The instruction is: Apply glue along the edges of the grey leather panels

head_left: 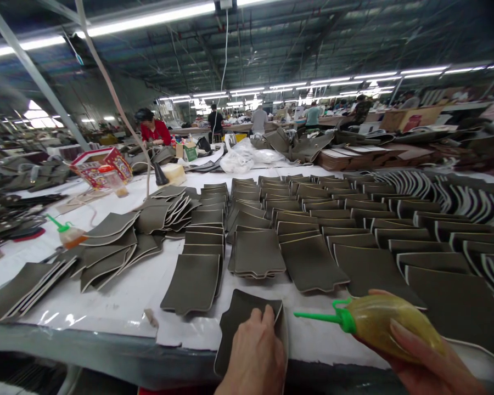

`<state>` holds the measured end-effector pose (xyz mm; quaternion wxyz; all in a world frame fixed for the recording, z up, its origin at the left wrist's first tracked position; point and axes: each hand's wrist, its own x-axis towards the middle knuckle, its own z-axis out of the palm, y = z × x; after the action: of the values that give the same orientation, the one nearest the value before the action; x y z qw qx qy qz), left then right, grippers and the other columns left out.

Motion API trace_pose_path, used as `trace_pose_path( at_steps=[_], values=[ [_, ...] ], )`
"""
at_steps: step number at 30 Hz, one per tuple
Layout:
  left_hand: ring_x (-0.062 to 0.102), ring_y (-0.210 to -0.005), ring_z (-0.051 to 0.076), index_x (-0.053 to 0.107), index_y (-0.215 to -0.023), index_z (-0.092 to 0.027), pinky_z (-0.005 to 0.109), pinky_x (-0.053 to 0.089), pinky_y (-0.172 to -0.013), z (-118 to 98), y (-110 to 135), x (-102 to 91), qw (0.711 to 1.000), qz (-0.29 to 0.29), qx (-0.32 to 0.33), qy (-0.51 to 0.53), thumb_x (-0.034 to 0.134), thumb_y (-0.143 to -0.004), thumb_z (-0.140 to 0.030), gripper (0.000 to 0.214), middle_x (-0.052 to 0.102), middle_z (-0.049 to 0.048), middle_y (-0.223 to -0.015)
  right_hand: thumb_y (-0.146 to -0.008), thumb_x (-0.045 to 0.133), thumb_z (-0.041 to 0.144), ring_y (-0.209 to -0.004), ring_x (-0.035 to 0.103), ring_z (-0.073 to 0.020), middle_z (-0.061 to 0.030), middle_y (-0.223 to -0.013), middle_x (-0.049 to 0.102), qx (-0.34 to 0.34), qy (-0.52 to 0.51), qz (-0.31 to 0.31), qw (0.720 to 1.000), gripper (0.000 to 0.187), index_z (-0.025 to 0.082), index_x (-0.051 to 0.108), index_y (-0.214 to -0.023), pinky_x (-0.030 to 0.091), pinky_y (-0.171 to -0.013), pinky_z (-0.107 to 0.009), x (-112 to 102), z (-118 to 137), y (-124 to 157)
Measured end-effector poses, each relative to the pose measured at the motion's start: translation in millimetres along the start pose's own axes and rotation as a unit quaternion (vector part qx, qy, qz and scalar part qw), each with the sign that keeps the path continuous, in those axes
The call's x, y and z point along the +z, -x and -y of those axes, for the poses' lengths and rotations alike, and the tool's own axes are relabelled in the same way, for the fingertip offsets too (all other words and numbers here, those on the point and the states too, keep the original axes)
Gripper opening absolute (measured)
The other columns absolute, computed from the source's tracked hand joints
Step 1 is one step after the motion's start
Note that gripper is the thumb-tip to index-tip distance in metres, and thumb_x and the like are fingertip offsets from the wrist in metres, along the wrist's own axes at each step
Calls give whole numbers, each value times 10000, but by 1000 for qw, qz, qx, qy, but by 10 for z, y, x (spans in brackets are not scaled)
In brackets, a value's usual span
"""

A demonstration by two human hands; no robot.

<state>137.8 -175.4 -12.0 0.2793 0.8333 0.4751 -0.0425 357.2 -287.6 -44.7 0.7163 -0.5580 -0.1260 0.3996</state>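
My left hand (255, 354) lies on a small stack of dark olive leather pieces (241, 312) at the table's near edge, fingers curled over the top piece. My right hand (428, 362) grips a yellowish squeeze bottle (389, 323) with a green nozzle pointing left, held just above the table. Rows of the same olive leather pieces (313, 263) cover the white table (132, 291) ahead of both hands.
A second squeeze bottle (68, 235) with a green tip lies at the left among fanned pieces. A red patterned box (101, 164) stands at the back left. A person in red (154, 130) sits beyond it; other people work farther back.
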Motion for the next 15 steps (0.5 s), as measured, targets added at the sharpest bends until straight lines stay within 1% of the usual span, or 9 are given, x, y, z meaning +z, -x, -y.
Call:
trace_pose_path(
  at_steps=[2, 4, 6, 8, 10, 12, 13, 15],
  values=[
    [634, -1067, 290, 524, -1376, -140, 379, 478, -948, 77, 12, -11, 999, -17, 16, 24, 375, -889, -131, 509, 636, 138, -1166, -561, 868, 469, -1098, 620, -395, -137, -1186, 673, 3, 22, 5, 1000, 782, 249, 583, -1256, 589, -821, -346, 58, -11, 8],
    [636, -1064, 266, 546, -1358, -163, 341, 474, -934, 121, 25, -30, 998, -31, 30, 41, 368, -901, -141, 490, 653, 117, -1137, -571, 863, 485, -1065, 640, -380, -133, -1159, 683, -2, 53, 26, 998, 795, 247, 560, -1267, 592, -803, -321, 100, -39, 8],
    [646, -1035, 255, 568, -1334, -170, 324, 480, -903, 139, 37, -55, 997, -40, 41, 55, 386, -886, -143, 484, 667, 106, -1100, -632, 838, 490, -1051, 651, -351, -117, -1154, 684, -25, 94, 64, 993, 752, 254, 536, -1279, 586, -809, -298, 113, -69, 3],
    [657, -1002, 249, 604, -1283, -176, 317, 486, -875, 145, 44, -80, 995, -46, 51, 67, 391, -875, -145, 462, 676, 99, -1063, -687, 811, 489, -1024, 663, -323, -97, -1129, 689, -62, 149, 98, 982, 698, 266, 517, -1280, 587, -793, -276, 100, -86, -8],
    [661, -980, 245, 633, -1230, -182, 315, 488, -862, 145, 46, -95, 994, -48, 58, 78, 393, -869, -152, 435, 679, 94, -1042, -723, 785, 498, -988, 674, -302, -82, -1098, 690, -108, 213, 110, 965, 666, 276, 502, -1283, 592, -760, -260, 77, -83, -17],
    [660, -984, 245, 630, -1237, -184, 319, 488, -871, 145, 43, -95, 993, -49, 61, 84, 395, -865, -159, 440, 678, 94, -1047, -740, 758, 529, -927, 687, -286, -69, -1069, 686, -151, 281, 109, 941, 649, 283, 494, -1279, 598, -713, -250, 67, -61, -16],
    [659, -987, 250, 617, -1262, -184, 326, 490, -874, 145, 41, -90, 994, -48, 60, 82, 398, -861, -161, 458, 675, 98, -1057, -743, 750, 542, -898, 692, -276, -62, -1062, 682, -175, 317, 112, 925, 641, 288, 494, -1273, 599, -693, -245, 74, -44, -9],
    [663, -979, 267, 587, -1308, -184, 351, 498, -867, 146, 36, -76, 995, -47, 55, 72, 392, -856, -163, 493, 670, 107, -1064, -757, 732, 560, -893, 689, -258, -50, -1094, 666, -228, 385, 110, 887, 608, 302, 498, -1256, 596, -705, -245, 121, 1, 19]
  ],
)
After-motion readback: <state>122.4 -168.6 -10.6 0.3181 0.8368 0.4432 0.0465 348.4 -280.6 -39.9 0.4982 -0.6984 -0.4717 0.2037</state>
